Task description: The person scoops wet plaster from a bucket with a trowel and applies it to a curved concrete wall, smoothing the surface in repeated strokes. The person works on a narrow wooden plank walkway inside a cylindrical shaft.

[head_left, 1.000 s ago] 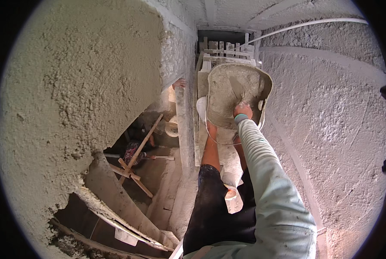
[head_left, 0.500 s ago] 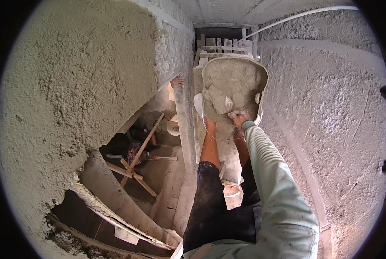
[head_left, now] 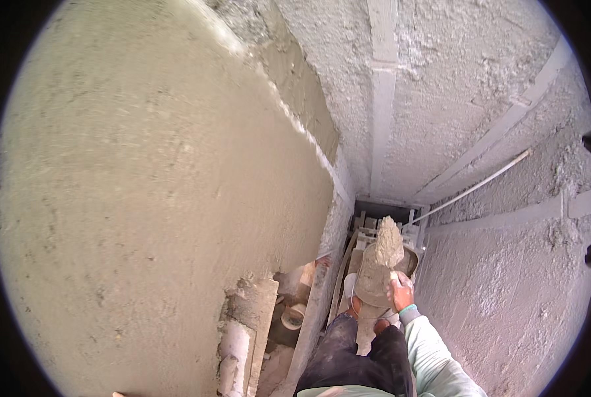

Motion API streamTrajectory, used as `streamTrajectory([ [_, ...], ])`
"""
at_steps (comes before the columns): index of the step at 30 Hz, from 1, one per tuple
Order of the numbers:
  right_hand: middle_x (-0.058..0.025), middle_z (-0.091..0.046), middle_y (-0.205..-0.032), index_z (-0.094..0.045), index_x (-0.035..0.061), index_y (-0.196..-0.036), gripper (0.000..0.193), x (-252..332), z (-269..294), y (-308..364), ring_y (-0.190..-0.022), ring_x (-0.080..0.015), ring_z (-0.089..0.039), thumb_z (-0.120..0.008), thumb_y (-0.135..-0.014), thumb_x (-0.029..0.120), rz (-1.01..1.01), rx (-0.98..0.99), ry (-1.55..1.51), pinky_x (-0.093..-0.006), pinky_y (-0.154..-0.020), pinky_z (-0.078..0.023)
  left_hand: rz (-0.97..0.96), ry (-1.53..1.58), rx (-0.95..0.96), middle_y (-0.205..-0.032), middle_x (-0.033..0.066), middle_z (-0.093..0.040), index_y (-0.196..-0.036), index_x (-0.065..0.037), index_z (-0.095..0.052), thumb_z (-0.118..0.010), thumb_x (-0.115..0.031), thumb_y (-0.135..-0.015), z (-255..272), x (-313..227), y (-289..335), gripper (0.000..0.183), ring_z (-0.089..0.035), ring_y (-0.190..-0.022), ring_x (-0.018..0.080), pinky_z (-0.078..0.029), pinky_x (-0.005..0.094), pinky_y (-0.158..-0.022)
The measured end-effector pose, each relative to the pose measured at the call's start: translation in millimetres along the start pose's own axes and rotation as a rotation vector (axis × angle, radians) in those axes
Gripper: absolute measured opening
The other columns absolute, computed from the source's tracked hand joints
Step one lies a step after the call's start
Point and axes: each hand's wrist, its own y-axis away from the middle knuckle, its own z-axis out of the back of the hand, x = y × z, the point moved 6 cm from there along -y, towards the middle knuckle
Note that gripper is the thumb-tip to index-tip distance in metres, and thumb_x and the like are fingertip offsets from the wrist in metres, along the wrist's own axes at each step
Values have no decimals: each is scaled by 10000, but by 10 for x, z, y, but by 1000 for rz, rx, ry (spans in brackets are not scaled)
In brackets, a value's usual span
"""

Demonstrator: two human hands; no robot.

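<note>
My right hand (head_left: 402,292) is closed around the handle of a trowel (head_left: 394,275), in front of my legs. A tall heap of wet grey mortar (head_left: 389,243) covers the trowel's blade, which points away from me. Just beyond and below it is a tub (head_left: 412,261) with more mortar inside, partly hidden by the loaded trowel. My left hand is out of view. To the left rises a broad wall (head_left: 176,178) coated in damp, fairly smooth plaster.
Rough grey walls (head_left: 507,284) close in on the right. A thin pale pipe (head_left: 484,180) slants along them. Left of my legs a beam (head_left: 314,331) borders a drop, with a round container (head_left: 293,317) below. Another person's hand (head_left: 323,262) rests at the beam's far end.
My right hand has come up out of the tub with the trowel loaded with mortar. The view has tilted up and turned left, showing more of the plastered wall.
</note>
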Motion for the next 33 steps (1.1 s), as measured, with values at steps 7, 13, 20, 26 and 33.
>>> streamTrajectory([
  [7,-36,-606,-914,-494,29,-1399,456,3097,-1119,120,-659,-107,-604,-652,-971,38,676,-41,-563,-250,-513,-507,29,26,36,-1666,247,-297,-1576,-27,-398,-505,-672,-977,95,-6,-84,887,-208,-1541,510,-99,697,-1222],
  [13,-312,-590,-1337,-472,-83,-1416,549,5433,-2198,78,-1195,-473,-603,-592,-907,83,795,-537,31,-501,-1054,-479,53,113,84,-1634,185,-399,-1526,-57,-507,-532,-621,-979,130,130,-22,786,-239,-1540,496,-89,680,-1234],
  [20,-242,-688,-1046,-501,11,-1274,407,5249,-2062,1388,-912,-418,-685,-669,-949,189,1005,-122,-142,-477,-823,-562,60,161,80,-1627,165,-418,-1519,-97,-534,-547,-596,-972,94,208,48,740,-241,-1548,472,-67,686,-1233],
  [26,-37,-623,-861,-564,37,-1118,285,4472,-1784,425,-607,-129,-584,-679,-999,269,528,-225,-198,-318,-497,-493,55,170,66,-1615,147,-444,-1492,-95,-565,-567,-573,-965,89,218,63,712,-239,-1543,488,-80,690,-1230],
  [33,-37,-588,-794,-617,89,-1134,357,4571,-1974,-450,-575,-129,-547,-596,-1046,434,439,243,-493,-315,-469,-470,23,167,23,-1599,153,-465,-1498,-77,-551,-593,-541,-953,105,134,-30,717,-239,-1546,481,-52,675,-1237],
])
